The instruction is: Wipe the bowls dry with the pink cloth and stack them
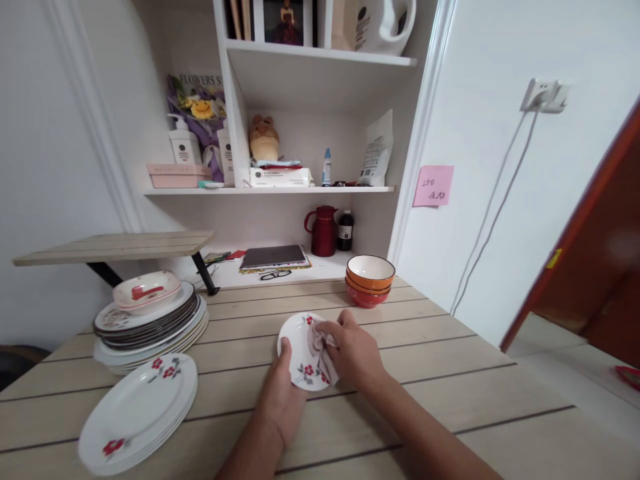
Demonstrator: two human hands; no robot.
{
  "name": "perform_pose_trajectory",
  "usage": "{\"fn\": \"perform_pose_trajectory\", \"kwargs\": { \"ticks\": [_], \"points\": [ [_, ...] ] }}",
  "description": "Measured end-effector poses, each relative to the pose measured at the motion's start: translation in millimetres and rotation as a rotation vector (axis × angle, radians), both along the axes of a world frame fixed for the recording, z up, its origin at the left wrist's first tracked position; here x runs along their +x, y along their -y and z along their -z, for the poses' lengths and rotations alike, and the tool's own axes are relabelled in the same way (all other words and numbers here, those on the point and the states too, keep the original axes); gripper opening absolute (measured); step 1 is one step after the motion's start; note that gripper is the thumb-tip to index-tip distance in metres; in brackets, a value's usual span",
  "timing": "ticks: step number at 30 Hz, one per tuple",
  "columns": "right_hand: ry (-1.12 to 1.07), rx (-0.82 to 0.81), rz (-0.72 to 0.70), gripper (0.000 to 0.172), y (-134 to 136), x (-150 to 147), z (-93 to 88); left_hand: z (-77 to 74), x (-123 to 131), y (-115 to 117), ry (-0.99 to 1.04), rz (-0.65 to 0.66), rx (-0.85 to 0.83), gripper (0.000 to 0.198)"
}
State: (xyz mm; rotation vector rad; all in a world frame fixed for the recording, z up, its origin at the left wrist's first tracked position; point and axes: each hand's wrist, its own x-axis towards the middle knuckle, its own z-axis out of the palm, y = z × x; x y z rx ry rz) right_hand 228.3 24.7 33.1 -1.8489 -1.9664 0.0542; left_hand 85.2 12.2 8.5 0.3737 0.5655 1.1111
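Note:
A small white plate (296,340) with red flowers and grey leaves is held tilted above the wooden table. My left hand (284,387) grips its lower left edge, thumb on the face and the other fingers hidden beneath. Bunched in the fingers of my right hand (354,350) is a pale pinkish cloth (320,343), pressed against the right side of the plate's face. Left of my hands lies a stack of oval white plates (133,407) with matching red flowers.
A tall stack of plates (150,327) topped by a patterned dish (147,291) stands at the left, near a raised wooden shelf (120,245). Stacked orange and red bowls (369,283) sit at the back right. Behind are glasses (275,274), a laptop (275,256) and a red jug (324,232).

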Motion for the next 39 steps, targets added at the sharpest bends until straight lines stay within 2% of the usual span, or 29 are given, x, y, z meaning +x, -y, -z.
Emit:
{"fn": "perform_pose_trajectory", "kwargs": {
  "ticks": [5, 8, 10, 12, 16, 19, 23, 28, 30, 33, 36, 39],
  "points": [
    [0.001, -0.056, -0.154, 0.033, 14.2, -9.7, 7.5, 6.1, -3.5, -3.9, 0.046, 0.004, -0.021, 0.052],
    [-0.09, -0.011, -0.29, 0.04, 16.9, -18.5, 11.7, 7.0, -4.0, -4.0, 0.052, 0.04, 0.024, 0.053],
    [-0.115, 0.023, -0.317, 0.044, 14.0, -21.3, 11.0, 6.4, -3.4, -2.8, 0.032, 0.058, 0.058, 0.052],
    [-0.1, 0.056, -0.272, 0.042, 8.1, -19.6, 7.2, 5.3, -2.2, -1.4, 0.006, 0.065, 0.074, 0.05],
    [-0.045, 0.095, -0.071, 0.042, -2.6, -5.4, -2.9, 4.7, 0.2, -0.6, -0.015, 0.054, 0.07, 0.047],
    [0.015, 0.031, 0.011, 0.038, -0.4, 3.0, -5.5, 5.2, -0.2, -1.6, 0.008, 0.029, 0.051, 0.051],
    [0.072, -0.081, -0.09, 0.032, 15.8, -5.1, 0.2, 5.7, -5.1, -2.0, 0.028, 0.013, 0.027, 0.056],
    [-0.095, -0.019, -0.307, 0.035, 25.1, -28.6, 6.7, 5.0, -8.4, 1.6, 0.029, 0.135, 0.053, 0.067],
    [-0.132, 0.062, -0.286, 0.036, 20.3, -31.7, 3.3, 3.7, -5.7, 3.3, 0.016, 0.143, 0.071, 0.069],
    [-0.093, 0.139, -0.162, 0.039, 9.6, -25.2, -5.5, 3.2, -0.2, 4.2, -0.002, 0.097, 0.085, 0.067],
    [-0.01, 0.126, -0.046, 0.041, 2.8, -11.5, -10.8, 6.3, 2.4, 2.2, -0.005, 0.032, 0.081, 0.064],
    [0.057, 0.046, 0.009, 0.037, 4.2, -2.3, -8.7, 10.7, 1.7, -1.6, 0.015, 0.0, 0.064, 0.063]
  ]
}}
